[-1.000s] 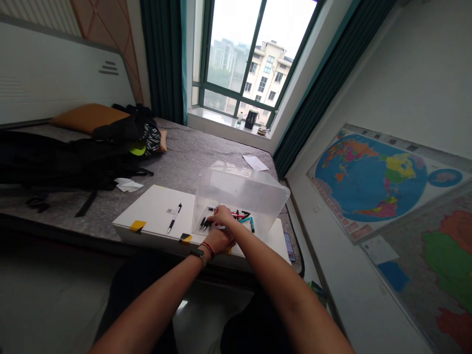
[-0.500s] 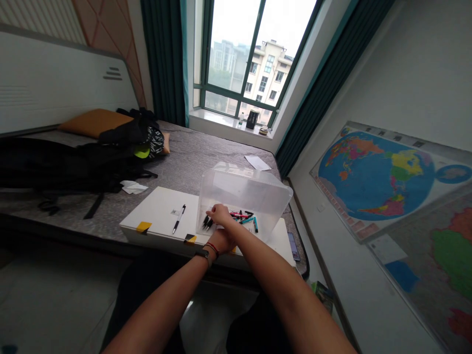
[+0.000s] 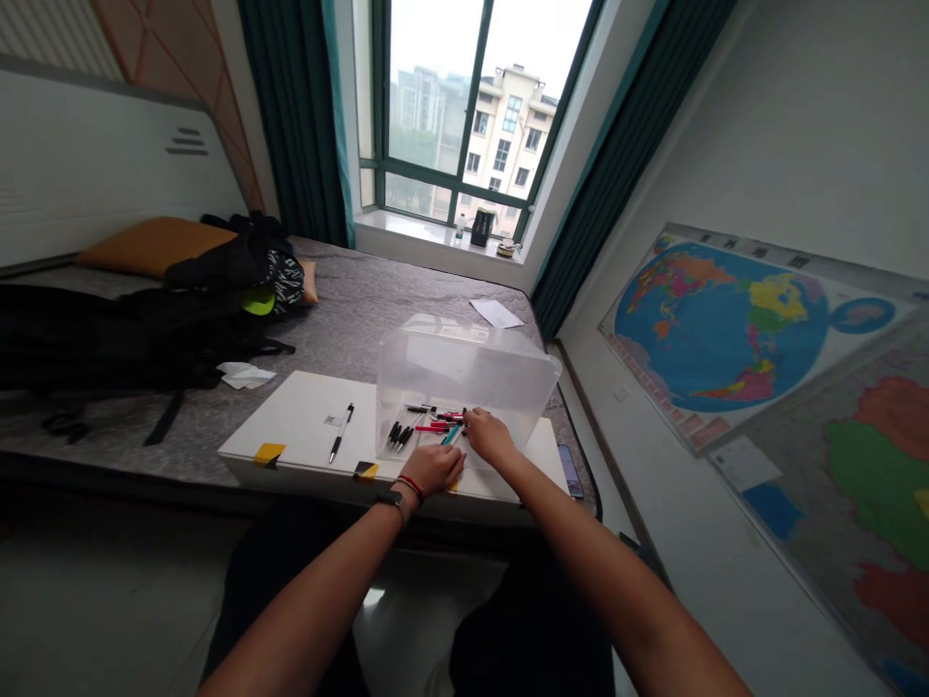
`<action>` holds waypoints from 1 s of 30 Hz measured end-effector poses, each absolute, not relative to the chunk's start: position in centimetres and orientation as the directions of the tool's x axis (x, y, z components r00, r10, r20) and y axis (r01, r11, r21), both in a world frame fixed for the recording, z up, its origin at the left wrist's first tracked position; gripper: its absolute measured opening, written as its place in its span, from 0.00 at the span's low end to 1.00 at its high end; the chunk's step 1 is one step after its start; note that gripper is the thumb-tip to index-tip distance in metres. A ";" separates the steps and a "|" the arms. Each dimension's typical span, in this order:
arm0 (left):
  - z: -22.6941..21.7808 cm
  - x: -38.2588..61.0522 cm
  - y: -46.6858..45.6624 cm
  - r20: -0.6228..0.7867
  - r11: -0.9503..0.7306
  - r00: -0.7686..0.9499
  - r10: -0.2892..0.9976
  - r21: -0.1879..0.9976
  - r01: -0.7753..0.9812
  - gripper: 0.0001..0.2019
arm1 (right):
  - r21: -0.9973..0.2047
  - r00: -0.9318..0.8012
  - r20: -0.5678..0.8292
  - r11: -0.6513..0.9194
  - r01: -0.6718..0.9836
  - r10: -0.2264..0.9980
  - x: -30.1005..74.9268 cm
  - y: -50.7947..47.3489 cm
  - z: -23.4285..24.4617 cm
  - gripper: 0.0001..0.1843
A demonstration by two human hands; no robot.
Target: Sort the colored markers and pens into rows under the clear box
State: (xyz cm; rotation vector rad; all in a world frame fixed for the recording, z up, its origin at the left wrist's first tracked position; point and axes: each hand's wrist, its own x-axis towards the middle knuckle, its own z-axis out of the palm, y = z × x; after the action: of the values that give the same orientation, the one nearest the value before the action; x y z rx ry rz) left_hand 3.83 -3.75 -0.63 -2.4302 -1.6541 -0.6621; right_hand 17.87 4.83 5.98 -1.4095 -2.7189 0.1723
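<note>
A clear plastic box (image 3: pixel 471 363) lies on its side with its opening toward me. Several pens lie inside it: black-capped ones (image 3: pixel 401 436) at the left, and a red pen (image 3: pixel 430 428) and a teal pen (image 3: pixel 451 435) nearer the middle. My right hand (image 3: pixel 491 438) reaches into the opening, its fingers closed at the right end of the pen pile, on what appears to be a pen. My left hand (image 3: pixel 435 469), with a watch and red bracelet at the wrist, rests at the box's near edge, fingers curled; what they hold, if anything, is hidden.
Beneath the box is a flat white carton (image 3: pixel 290 416) with yellow-black tape, on a grey mattress (image 3: pixel 348 290). One black-and-white pen (image 3: pixel 341 433) lies on the carton's left. A phone (image 3: pixel 570 471) is at the right, a black bag (image 3: pixel 94 334) at the left.
My right hand has moved right, from the black-capped pens to the right end of the pile, uncrossing from my left hand. The black-capped pens now lie uncovered. The view has shifted slightly.
</note>
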 end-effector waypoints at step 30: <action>0.8 4.5 -3.9 0.236 -0.203 0.160 0.959 0.170 0.964 0.21 | -0.468 -0.302 0.340 0.439 0.767 0.891 20.8 -0.1 0.6 0.14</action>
State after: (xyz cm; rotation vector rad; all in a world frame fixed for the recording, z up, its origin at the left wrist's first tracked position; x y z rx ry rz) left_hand 4.54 -3.88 0.80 -2.3773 -1.9705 -0.4573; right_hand 20.79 -0.15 0.56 -1.3877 -2.1405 0.2915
